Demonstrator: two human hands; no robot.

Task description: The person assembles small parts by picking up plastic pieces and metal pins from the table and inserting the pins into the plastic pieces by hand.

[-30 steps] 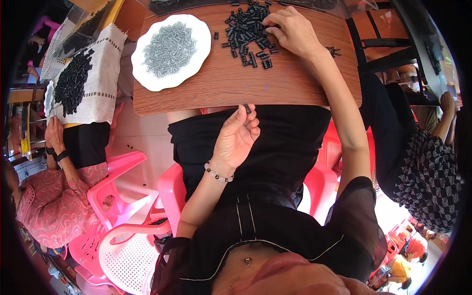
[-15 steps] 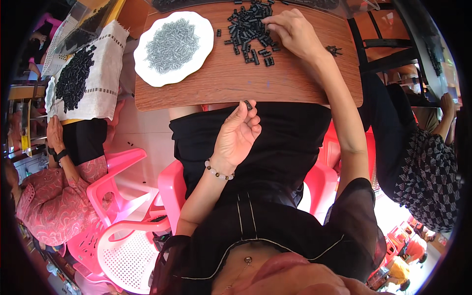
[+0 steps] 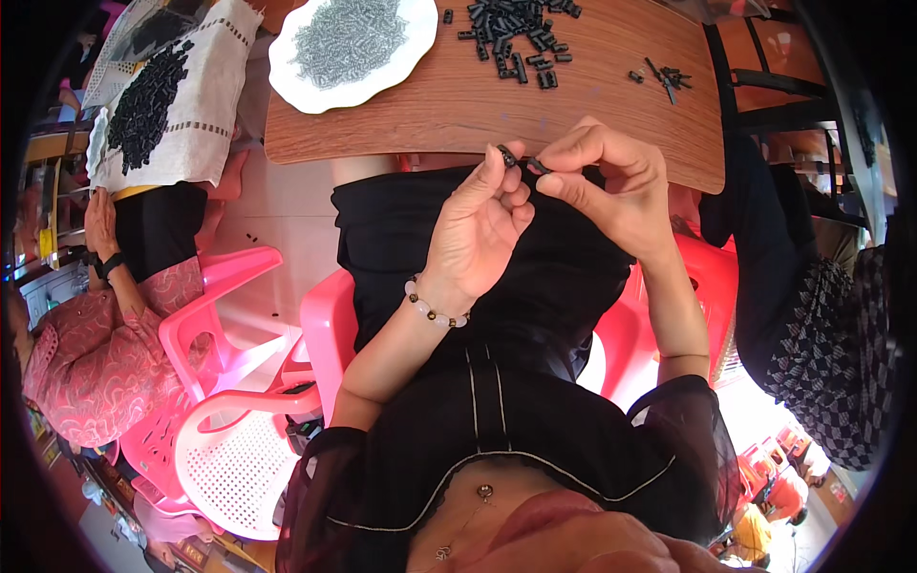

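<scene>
Just off the table's front edge, my left hand [image 3: 478, 220] pinches a small black plastic part [image 3: 507, 156] between thumb and forefinger, palm turned up. Close beside it on the right, my right hand [image 3: 611, 181] grips another small black piece [image 3: 539, 166] in its fingertips; the two pieces almost meet, and I cannot tell if they touch. On the table lies a pile of black plastic parts [image 3: 516, 33]. To its left stands a white scalloped plate [image 3: 411, 62] heaped with small clear or silvery pieces [image 3: 349, 40], too fine to name.
A few dark slender pieces [image 3: 671, 76] lie at the right of the wooden table [image 3: 401, 119]. On the left, another heap of black parts [image 3: 148, 110] rests on a white cloth [image 3: 202, 105], by a seated person [image 3: 105, 353]. Pink chairs [image 3: 224, 296] stand around. Another person [image 3: 812, 334] is at right.
My right hand has come back from the black pile to beside my left hand, bringing a small black piece. The table sits higher in the picture now.
</scene>
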